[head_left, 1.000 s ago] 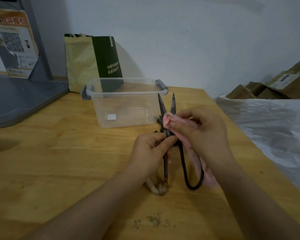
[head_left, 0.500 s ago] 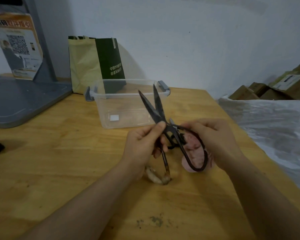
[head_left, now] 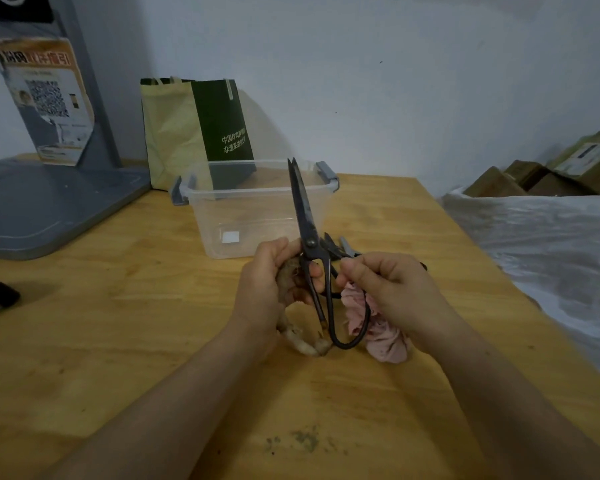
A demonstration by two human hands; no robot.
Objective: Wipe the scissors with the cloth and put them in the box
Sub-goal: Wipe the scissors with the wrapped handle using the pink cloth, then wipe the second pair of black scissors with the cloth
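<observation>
Left hand grips the scissors, seemingly stiff, heavy and sharp-tipped, by their safer handle; right hand clutches the limp cloth.

Green panel of paper bag, just behind box: 2 lines of white Chinese, approx. "中国炒鸡…" over "非遗茶油…"; last chars not legible. Poster on grey stand, far left of box: QR code, orange header w/ chars too blurred to read, small print illegible. White sticker on box front wall: no legible print. Label on carton, far right of box: unreadable.
</observation>
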